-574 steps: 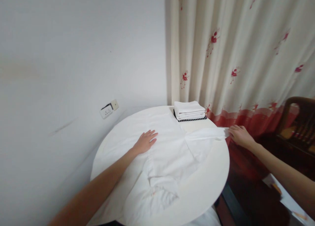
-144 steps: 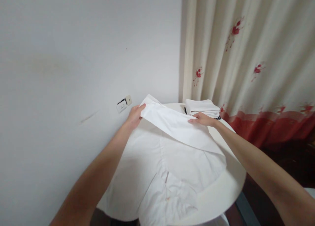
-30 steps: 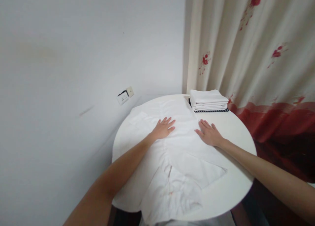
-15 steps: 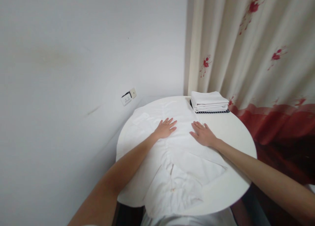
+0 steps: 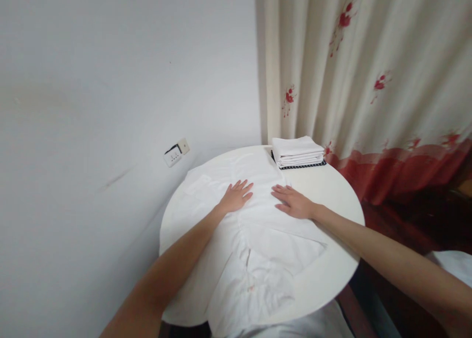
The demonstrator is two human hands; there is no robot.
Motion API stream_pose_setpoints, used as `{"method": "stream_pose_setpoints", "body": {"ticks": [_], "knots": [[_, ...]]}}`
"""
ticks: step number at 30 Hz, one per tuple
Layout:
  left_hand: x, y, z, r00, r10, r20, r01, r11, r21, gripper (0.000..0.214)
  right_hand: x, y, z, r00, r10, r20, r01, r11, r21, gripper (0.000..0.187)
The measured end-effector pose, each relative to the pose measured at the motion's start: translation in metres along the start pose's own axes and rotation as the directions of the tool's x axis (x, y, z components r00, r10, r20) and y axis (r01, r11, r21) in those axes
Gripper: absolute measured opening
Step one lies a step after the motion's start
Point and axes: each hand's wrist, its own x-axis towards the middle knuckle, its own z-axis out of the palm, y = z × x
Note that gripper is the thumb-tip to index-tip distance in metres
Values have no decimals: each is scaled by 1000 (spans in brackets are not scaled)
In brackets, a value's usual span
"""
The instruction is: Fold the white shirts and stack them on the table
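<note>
A white garment [image 5: 258, 244] lies spread over the round white table, gathered and wrinkled along its middle and near edge. My left hand [image 5: 236, 197] rests flat on the cloth, fingers spread, palm down. Opposite it, my right hand [image 5: 294, 202] also presses flat on the cloth near its right side, fingers stretched towards the left. Neither hand grips anything. A small brownish mark shows on the cloth's near part.
The round white table [image 5: 337, 193] stands by the wall. At its back right, folded white cloths [image 5: 298, 151] are stacked on a dark-trimmed piece. A socket [image 5: 172, 156] is on the wall; a flowered curtain [image 5: 313, 58] hangs behind.
The camera view has turned slightly right, so everything appears further left. Both hands stay flat on the garment; my right hand's fingers point a little more to the left.
</note>
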Motion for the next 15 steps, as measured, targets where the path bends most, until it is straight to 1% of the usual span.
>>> {"method": "stream_pose_setpoints", "body": {"ticks": [3, 7, 11, 15], "knots": [[0, 0, -1, 1000, 0, 0, 0, 1000, -2, 55, -23, -12, -2, 999, -31, 39, 31, 999, -7, 62], [2, -2, 1, 1000, 4, 1, -4, 1000, -9, 54, -61, -21, -9, 993, -96, 68, 96, 995, -7, 59], [5, -3, 4, 1000, 5, 4, -5, 1000, -9, 55, -96, -29, -18, 989, -92, 115, 93, 996, 1, 61], [5, -3, 4, 1000, 2, 0, -2, 1000, -6, 55, -124, -37, -25, 984, -92, 150, 89, 996, 27, 63]]}}
